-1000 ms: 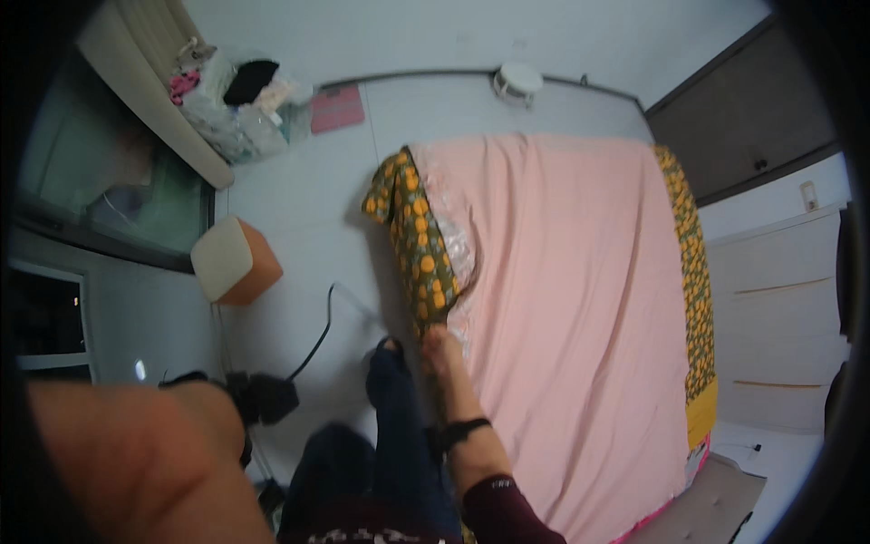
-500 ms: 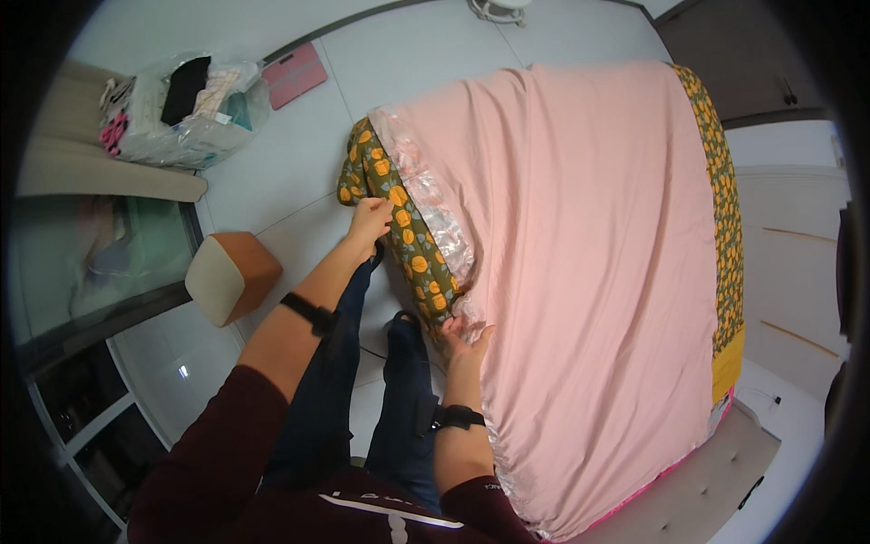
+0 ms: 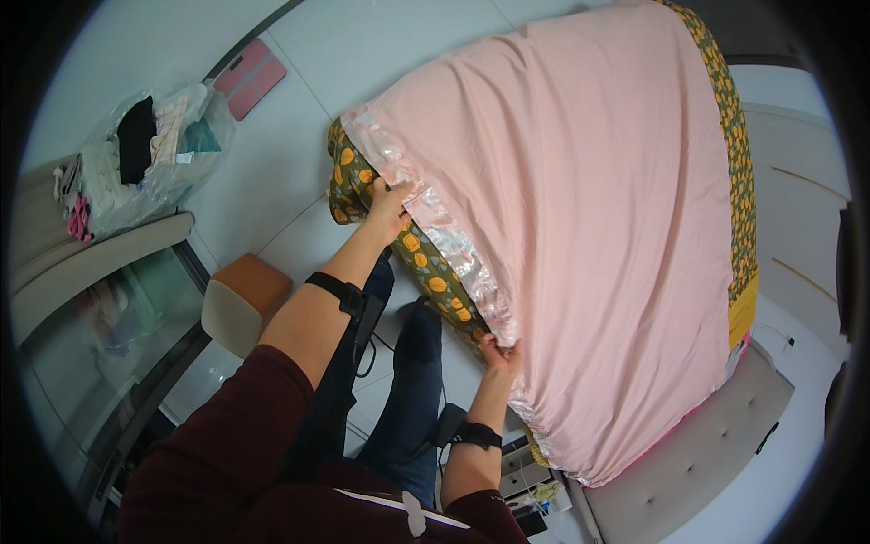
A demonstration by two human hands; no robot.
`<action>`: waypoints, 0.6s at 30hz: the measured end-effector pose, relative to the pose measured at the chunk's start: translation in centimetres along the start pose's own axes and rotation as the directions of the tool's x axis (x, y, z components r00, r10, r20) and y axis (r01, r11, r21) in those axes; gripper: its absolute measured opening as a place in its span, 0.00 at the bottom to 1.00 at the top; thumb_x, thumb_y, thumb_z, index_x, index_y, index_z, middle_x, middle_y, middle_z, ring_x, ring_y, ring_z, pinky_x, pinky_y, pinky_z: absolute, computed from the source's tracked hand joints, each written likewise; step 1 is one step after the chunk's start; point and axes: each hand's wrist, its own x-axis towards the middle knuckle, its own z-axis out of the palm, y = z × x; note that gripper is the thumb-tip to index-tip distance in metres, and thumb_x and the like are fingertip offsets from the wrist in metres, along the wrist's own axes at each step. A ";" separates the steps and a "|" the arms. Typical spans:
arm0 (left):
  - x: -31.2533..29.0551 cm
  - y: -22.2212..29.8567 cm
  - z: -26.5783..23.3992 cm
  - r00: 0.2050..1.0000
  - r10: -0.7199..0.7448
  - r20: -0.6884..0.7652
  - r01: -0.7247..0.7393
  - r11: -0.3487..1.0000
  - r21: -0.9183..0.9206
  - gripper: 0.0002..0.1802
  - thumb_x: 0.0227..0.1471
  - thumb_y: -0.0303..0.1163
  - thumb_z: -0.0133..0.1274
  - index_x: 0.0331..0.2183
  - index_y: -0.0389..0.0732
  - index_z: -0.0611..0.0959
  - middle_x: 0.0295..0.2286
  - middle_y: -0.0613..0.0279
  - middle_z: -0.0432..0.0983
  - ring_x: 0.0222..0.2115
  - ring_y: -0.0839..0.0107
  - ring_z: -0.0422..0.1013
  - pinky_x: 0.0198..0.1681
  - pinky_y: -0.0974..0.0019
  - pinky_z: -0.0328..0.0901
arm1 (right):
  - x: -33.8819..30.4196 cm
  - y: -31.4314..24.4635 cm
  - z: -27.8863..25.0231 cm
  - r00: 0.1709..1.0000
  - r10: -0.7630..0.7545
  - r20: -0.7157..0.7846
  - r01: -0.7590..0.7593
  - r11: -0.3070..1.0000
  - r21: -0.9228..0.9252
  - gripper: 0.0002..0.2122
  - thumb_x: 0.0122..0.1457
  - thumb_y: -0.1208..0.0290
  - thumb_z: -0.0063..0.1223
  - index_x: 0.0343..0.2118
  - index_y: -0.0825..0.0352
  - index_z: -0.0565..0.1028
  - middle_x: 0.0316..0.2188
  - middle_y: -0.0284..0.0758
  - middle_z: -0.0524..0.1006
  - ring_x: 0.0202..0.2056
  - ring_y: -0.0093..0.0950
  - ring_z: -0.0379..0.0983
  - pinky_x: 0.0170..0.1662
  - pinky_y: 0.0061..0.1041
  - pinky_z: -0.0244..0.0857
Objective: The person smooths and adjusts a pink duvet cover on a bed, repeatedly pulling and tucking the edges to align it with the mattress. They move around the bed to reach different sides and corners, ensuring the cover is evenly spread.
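A pink quilt (image 3: 580, 190) with a shiny patterned border (image 3: 449, 245) lies over the bed. Under its near edge shows a dark green bed sheet (image 3: 439, 281) printed with orange fruit. My left hand (image 3: 388, 208) is closed on the border toward the bed's far-left corner, its thumb over the cloth. Farther along the same edge, my right hand (image 3: 503, 354) pinches the border, the fingers partly tucked beneath it. Between the two hands the border runs fairly straight, with small creases. Black bands are strapped on both forearms.
To the left stand a stool (image 3: 249, 299) with brown sides and a pale top, and a clear plastic bag (image 3: 172, 145) of clothes. A pink bathroom scale (image 3: 251, 79) lies on the tiled floor. A padded headboard (image 3: 698, 453) edges the bed at lower right.
My left hand has moved onto the quilt's border and taken hold of it. My right hand has shifted right and down along the edge. The bunched border is now straighter.
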 end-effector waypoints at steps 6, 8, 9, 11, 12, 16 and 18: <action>3.8 1.2 -0.9 0.999 0.015 0.045 -0.012 0.997 -0.081 0.18 0.51 0.28 0.51 0.45 0.41 0.69 0.41 0.59 0.69 0.42 0.66 0.67 0.43 0.57 0.63 | -1.2 -1.8 2.8 0.983 -0.140 0.119 0.145 0.989 -0.034 0.22 0.61 0.59 0.35 0.52 0.71 0.61 0.52 0.45 0.64 0.53 0.41 0.60 0.54 0.48 0.54; 5.4 1.7 -1.9 0.993 0.115 -0.026 -0.115 0.993 0.006 0.16 0.49 0.27 0.53 0.40 0.31 0.73 0.37 0.58 0.72 0.37 0.64 0.70 0.40 0.59 0.67 | -0.6 -1.0 2.9 0.987 -0.142 0.078 0.149 0.985 -0.091 0.19 0.62 0.61 0.35 0.48 0.71 0.65 0.48 0.44 0.68 0.50 0.40 0.64 0.53 0.48 0.55; 5.9 2.4 -2.9 0.987 0.138 -0.083 -0.133 0.990 0.053 0.17 0.49 0.27 0.54 0.41 0.31 0.72 0.37 0.58 0.72 0.36 0.64 0.70 0.40 0.59 0.67 | -0.2 -0.2 2.8 0.996 -0.086 -0.002 0.085 0.992 -0.098 0.18 0.62 0.62 0.35 0.47 0.71 0.66 0.47 0.43 0.70 0.48 0.39 0.65 0.52 0.47 0.56; 6.1 3.4 -5.2 0.962 0.165 -0.217 -0.133 0.979 0.152 0.19 0.47 0.28 0.55 0.42 0.31 0.72 0.37 0.57 0.72 0.36 0.64 0.70 0.40 0.60 0.68 | 0.2 1.7 2.4 0.971 -0.072 -0.228 0.042 0.990 -0.135 0.16 0.62 0.62 0.36 0.43 0.70 0.68 0.43 0.41 0.72 0.45 0.38 0.68 0.51 0.46 0.58; 5.9 3.8 -6.2 0.956 0.215 -0.198 -0.185 0.970 0.157 0.20 0.46 0.29 0.57 0.40 0.30 0.73 0.35 0.57 0.72 0.33 0.66 0.70 0.35 0.62 0.67 | 0.0 2.7 2.0 0.986 -0.008 -0.169 -0.006 0.997 -0.079 0.15 0.62 0.62 0.37 0.41 0.70 0.69 0.40 0.40 0.73 0.42 0.36 0.69 0.50 0.44 0.59; 6.3 5.3 -7.3 0.951 0.270 -0.149 -0.248 0.957 0.154 0.21 0.43 0.29 0.59 0.38 0.28 0.74 0.32 0.58 0.72 0.28 0.68 0.69 0.29 0.65 0.66 | -0.5 5.2 1.4 0.997 -0.059 -0.055 0.059 0.998 -0.004 0.13 0.61 0.65 0.40 0.41 0.69 0.68 0.40 0.39 0.70 0.42 0.34 0.67 0.46 0.40 0.62; 6.4 5.6 -6.9 0.965 0.229 -0.125 -0.222 0.972 0.074 0.21 0.44 0.28 0.58 0.39 0.27 0.73 0.34 0.57 0.72 0.31 0.66 0.69 0.32 0.64 0.67 | -0.2 5.2 1.0 0.993 -0.106 0.048 0.104 0.994 0.029 0.13 0.60 0.67 0.41 0.42 0.71 0.67 0.42 0.39 0.70 0.43 0.33 0.67 0.45 0.37 0.62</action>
